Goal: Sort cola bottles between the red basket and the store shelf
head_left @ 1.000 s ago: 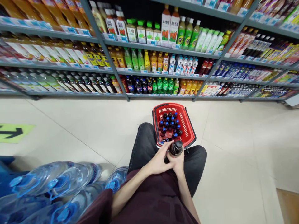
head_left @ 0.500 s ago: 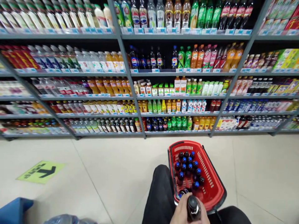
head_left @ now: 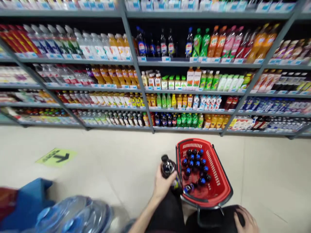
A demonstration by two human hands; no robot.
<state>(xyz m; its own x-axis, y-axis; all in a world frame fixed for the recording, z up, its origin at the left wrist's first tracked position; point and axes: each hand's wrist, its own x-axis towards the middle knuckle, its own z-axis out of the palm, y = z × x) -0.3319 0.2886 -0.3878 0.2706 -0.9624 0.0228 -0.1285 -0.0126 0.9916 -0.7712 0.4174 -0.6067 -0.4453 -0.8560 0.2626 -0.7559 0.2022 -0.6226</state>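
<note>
My left hand (head_left: 161, 184) is wrapped round a dark cola bottle (head_left: 168, 167) with a black cap, held just left of the basket above my left thigh. Part of the bottle's label is covered by my fingers. My right hand (head_left: 246, 221) lies on my right knee with its fingers spread, holding nothing. Between my knees and the shelves, a red shopping basket (head_left: 222, 176) stands on the floor. Several dark bottles (head_left: 191, 164) are inside it, most upright with blue caps and a few with black ones. One bottle (head_left: 189, 187) lies on its side near the basket's close end.
Shelves (head_left: 194, 61) of bottled and boxed drinks run across the back. A yellow-green floor sign (head_left: 56, 157) with an arrow lies to the left. Large clear water jugs (head_left: 77, 213) and a blue object (head_left: 29, 205) are at the lower left. The basket's black handle (head_left: 210, 225) hangs towards me.
Both hands were around the bottle at the basket's near end. My left hand has carried it left; my right hand has let go and moved to my right knee. The view has tilted down.
</note>
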